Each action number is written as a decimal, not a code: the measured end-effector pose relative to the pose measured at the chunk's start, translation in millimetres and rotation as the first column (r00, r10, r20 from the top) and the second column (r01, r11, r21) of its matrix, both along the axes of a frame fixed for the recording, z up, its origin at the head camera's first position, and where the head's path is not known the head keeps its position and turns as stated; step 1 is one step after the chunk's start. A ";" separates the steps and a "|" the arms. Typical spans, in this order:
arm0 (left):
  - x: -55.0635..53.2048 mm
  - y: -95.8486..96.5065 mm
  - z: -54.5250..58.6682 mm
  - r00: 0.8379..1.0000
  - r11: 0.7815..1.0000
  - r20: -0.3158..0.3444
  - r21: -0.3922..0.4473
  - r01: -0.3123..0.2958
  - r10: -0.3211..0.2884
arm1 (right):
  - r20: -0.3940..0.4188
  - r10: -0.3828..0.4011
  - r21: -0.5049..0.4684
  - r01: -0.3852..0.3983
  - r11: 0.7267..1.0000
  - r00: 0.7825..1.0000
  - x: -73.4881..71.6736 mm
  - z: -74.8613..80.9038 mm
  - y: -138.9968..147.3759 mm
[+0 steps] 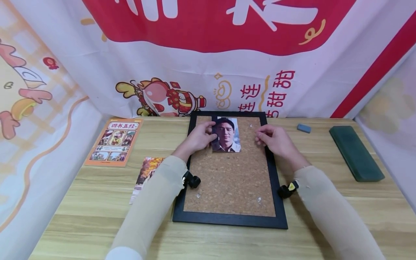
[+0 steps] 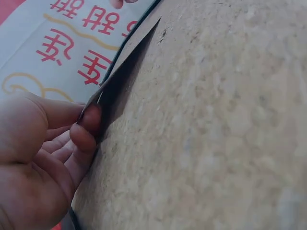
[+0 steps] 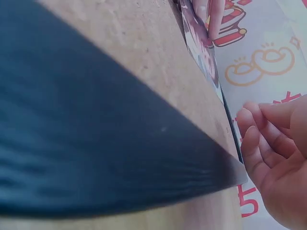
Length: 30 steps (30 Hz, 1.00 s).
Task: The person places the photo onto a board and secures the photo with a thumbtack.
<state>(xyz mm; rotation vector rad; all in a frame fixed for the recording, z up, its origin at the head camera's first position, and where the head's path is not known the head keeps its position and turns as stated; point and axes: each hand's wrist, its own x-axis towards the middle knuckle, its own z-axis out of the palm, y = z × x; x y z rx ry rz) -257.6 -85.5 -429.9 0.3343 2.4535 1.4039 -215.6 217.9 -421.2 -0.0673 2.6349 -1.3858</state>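
A portrait photo (image 1: 229, 139) lies over the upper part of a black-framed cork board (image 1: 229, 184). My left hand (image 1: 202, 137) pinches the photo's left edge between thumb and fingers. In the left wrist view the photo (image 2: 125, 79) tilts up from the cork where the fingers hold it. At the board's upper right side is my right hand (image 1: 274, 141), fingers loosely bent and thumb near the fingertips. From the right wrist view, nothing shows between the fingers of this hand (image 3: 276, 148). Just left of it, a small clear pin (image 1: 251, 125) sits on the cork.
Two more clear pins (image 1: 259, 199) sit low on the cork. Left of the board lie an autumn photo (image 1: 147, 171), partly under my left arm, and an orange booklet (image 1: 113, 142). A blue eraser-like block (image 1: 303, 128) and a dark green case (image 1: 356, 153) lie right. Printed cloth (image 1: 195, 65) hangs behind.
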 end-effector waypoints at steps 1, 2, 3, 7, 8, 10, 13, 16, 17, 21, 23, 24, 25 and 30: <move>-1.5 1.1 -0.3 1.000 1.000 -0.017 -0.027 0.012 -0.012 | 0.001 0.003 -0.005 -0.003 1.000 1.000 -1.3 0.9 -0.9; -2.8 2.4 -0.4 0.999 0.998 -0.034 -0.053 0.024 -0.026 | -0.002 0.006 -0.006 -0.006 1.000 1.000 -2.7 2.1 -1.9; -3.9 3.6 -0.2 0.998 0.996 -0.047 -0.076 0.035 -0.039 | -0.002 0.011 -0.008 -0.011 1.000 1.000 -4.1 3.4 -3.1; -7.6 8.5 1.2 0.995 0.988 -0.050 -0.136 0.077 -0.084 | 0.017 0.015 -0.005 -0.015 1.000 1.000 -11.6 8.5 -10.9; -8.2 9.2 1.7 0.995 0.985 -0.049 -0.149 0.082 -0.090 | 0.021 0.017 0.000 -0.017 1.000 1.000 -13.7 9.5 -13.3; -9.1 10.4 2.9 0.994 0.979 -0.052 -0.182 0.087 -0.098 | 0.043 0.014 0.000 -0.014 1.000 0.999 -18.1 10.8 -18.4; -9.9 11.7 4.4 0.991 0.966 -0.071 -0.239 0.096 -0.116 | 0.072 0.022 -0.051 -0.019 0.999 0.997 -25.7 11.6 -25.8; -10.1 12.5 5.6 0.987 0.953 -0.091 -0.283 0.105 -0.135 | 0.102 0.018 -0.143 -0.003 0.990 0.995 -34.7 11.2 -33.3; -10.0 12.4 5.8 0.986 0.951 -0.091 -0.289 0.108 -0.139 | 0.108 0.020 -0.176 0.000 0.984 0.994 -38.2 10.7 -35.9; -10.0 12.7 6.0 0.984 0.945 -0.088 -0.305 0.120 -0.154 | 0.136 0.017 -0.277 0.022 0.961 0.991 -50.5 9.2 -46.2; -10.1 12.8 6.2 0.983 0.941 -0.083 -0.313 0.128 -0.161 | 0.160 0.019 -0.300 0.030 0.953 0.987 -56.4 9.0 -51.1; -9.8 12.9 6.6 0.983 0.939 -0.080 -0.316 0.132 -0.165 | 0.175 0.014 -0.304 0.041 0.952 0.984 -59.1 9.1 -53.5; -9.8 13.0 6.9 0.983 0.937 -0.079 -0.323 0.133 -0.167 | 0.188 0.007 -0.300 0.051 0.952 0.982 -62.3 9.2 -55.9; -9.0 11.8 9.4 0.983 0.928 -0.079 -0.350 0.126 -0.164 | 0.226 0.000 -0.285 0.066 0.956 0.974 -76.3 10.9 -68.1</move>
